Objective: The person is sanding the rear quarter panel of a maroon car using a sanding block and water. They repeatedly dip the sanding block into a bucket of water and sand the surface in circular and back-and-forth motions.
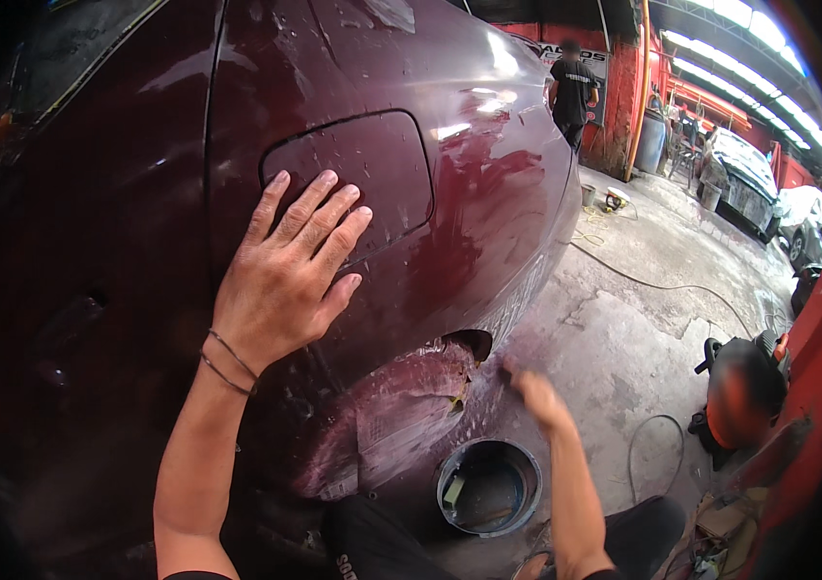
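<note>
My left hand (pixel 290 256) lies with its fingers spread on the wet maroon car panel (pixel 488 193), over the lower left of the fuel door (pixel 372 164). A thin dark band circles that wrist. Past the car's lower edge, my right hand (pixel 538 398) hangs above the floor, just beyond a dark bucket (pixel 443 483). Motion smears its fingers, and whether anything is in them does not show. The bucket holds dark liquid, with a yellow-green block (pixel 453 491) at its left side. A dusty, reddish-stained covering (pixel 382 425) fills the wheel area.
A black-and-orange machine (pixel 744 391) stands on the floor at right, near a red wall. Hoses or cables (pixel 657 285) cross the concrete. A person in dark clothes (pixel 573 92) stands at the back, and other cars (pixel 744 179) are parked far right. My knees flank the bucket.
</note>
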`<act>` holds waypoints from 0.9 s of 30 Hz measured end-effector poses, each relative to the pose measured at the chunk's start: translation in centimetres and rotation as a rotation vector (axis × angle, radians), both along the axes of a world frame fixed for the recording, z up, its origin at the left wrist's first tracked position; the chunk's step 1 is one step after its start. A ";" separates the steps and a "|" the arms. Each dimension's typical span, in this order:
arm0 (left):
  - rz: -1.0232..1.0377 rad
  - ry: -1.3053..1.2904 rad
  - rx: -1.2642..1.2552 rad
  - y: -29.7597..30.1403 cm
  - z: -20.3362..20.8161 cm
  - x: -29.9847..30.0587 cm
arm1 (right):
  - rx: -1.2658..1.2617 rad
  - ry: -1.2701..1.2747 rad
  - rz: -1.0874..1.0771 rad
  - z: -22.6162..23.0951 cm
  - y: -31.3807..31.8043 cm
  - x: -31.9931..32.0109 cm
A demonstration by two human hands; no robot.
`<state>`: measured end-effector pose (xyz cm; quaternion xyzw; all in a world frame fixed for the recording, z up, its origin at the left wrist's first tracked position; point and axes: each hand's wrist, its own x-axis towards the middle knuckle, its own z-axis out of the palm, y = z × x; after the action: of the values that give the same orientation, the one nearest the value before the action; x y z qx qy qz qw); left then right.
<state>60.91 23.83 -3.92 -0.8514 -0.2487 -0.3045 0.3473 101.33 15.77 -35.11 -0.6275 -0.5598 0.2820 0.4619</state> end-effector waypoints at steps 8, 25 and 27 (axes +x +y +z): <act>-0.014 0.063 0.060 -2.0 3.0 -2.5 | 1.119 -0.372 -0.282 30.7 16.3 -15.7; 0.244 0.154 0.064 -2.4 2.4 -4.9 | 1.097 -0.562 -0.176 30.2 17.6 -16.5; 0.200 0.136 0.070 -2.2 2.6 -4.5 | 1.081 -0.587 -0.186 31.2 19.4 -11.6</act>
<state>56.40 21.64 -1.28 -0.8283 -0.2974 -0.2184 0.4215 89.69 35.15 -3.88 -0.4025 -0.6702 -0.2670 0.5635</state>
